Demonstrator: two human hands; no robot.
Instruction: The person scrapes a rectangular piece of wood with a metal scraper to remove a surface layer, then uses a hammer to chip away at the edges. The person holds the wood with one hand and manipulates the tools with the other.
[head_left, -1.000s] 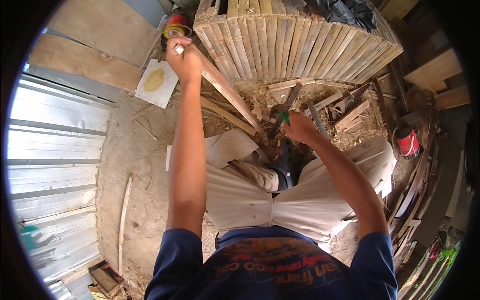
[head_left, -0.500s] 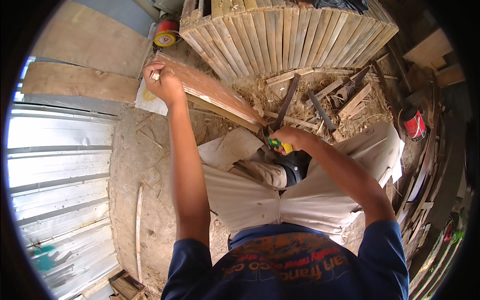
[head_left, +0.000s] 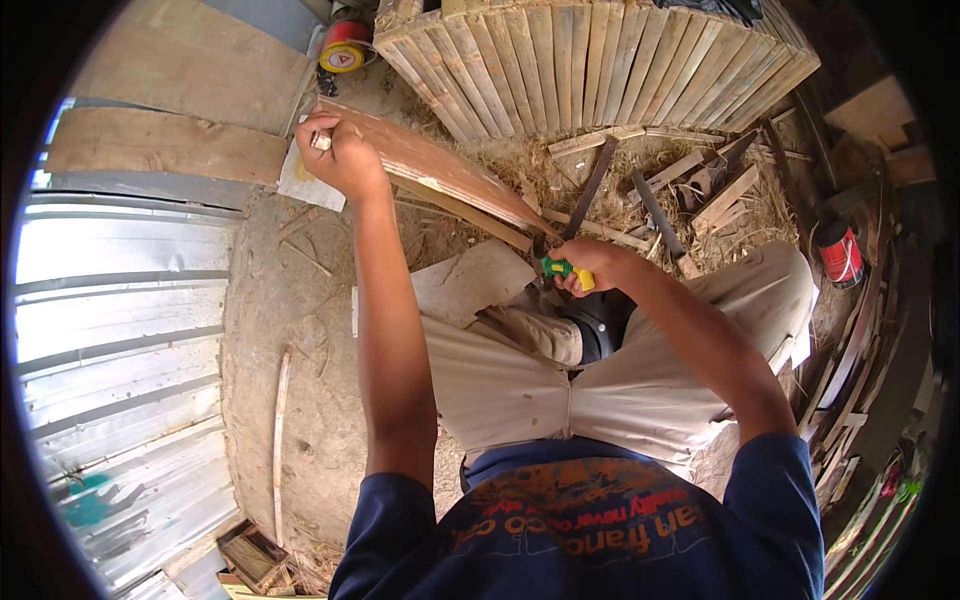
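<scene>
The floor [head_left: 290, 330] is bare dirt with straw on it. Shiny metal sheets [head_left: 110, 330] stand on the left. A stack of wooden slats [head_left: 600, 60] sits ahead. Sun lights it all.

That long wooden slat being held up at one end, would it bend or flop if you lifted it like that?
Probably stiff: the wooden slat runs straight from the left hand down to the right hand without sagging. It looks thin and narrow, so likely light; one hand lifts its end. Its flat faces suggest it would slide rather than roll.
</scene>
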